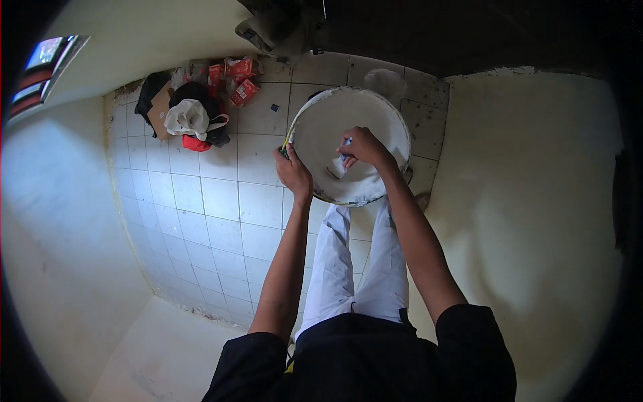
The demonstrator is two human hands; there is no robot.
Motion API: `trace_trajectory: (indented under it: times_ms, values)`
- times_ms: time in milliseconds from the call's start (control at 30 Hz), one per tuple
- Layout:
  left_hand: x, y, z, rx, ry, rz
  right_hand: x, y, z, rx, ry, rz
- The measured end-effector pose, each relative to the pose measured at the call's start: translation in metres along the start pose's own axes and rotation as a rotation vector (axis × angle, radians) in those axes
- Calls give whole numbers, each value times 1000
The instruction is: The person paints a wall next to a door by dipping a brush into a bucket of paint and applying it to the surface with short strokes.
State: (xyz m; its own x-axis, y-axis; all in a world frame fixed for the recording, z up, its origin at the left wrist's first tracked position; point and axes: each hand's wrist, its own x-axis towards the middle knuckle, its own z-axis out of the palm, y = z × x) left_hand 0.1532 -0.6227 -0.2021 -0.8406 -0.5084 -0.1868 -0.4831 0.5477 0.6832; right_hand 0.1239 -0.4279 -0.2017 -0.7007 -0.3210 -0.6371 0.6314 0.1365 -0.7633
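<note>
A wide round tub point(406, 127) stands in front of my legs, its rim crusted with white and its inside coated with a pale, paste-like material. My left hand point(295, 174) is closed on the tub's left rim, beside a yellow and dark green strip. Inside the tub's outline, my right hand point(365, 147) is closed around the blue-and-white handle of a small scraper point(346, 142). The scraper's pale end points down and left, close over the white paste point(321, 137), where a small dark mark shows.
White floor tiles point(261, 201) spread to the left, with pale walls around. At the back left lie red boxes point(244, 92), a white cloth bag point(187, 118) and dark bundles. A clear plastic bag point(386, 84) sits behind the tub. A dark hanging shape point(268, 30) is at the top.
</note>
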Motion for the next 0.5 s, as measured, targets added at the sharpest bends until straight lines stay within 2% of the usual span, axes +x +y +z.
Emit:
trace_trajectory:
  times_ms: [167,233,267,367,433,500]
  values:
    - [1,-1,0,8,0,3,18,-25,11,-186,-176,49]
    - [1,-3,0,0,-2,4,8,-36,16,-567,-143,-118]
    - [2,-3,0,-12,-3,2,2,-36,17,-567,-143,-118]
    - [1,-1,-1,-29,-5,8,-16,-29,15,-570,-85,-231]
    - [1,1,-1,-42,-9,-5,-24,-17,16,-615,142,-432]
    - [1,1,-1,-52,-7,-18,-32,-10,17,-641,201,-457]
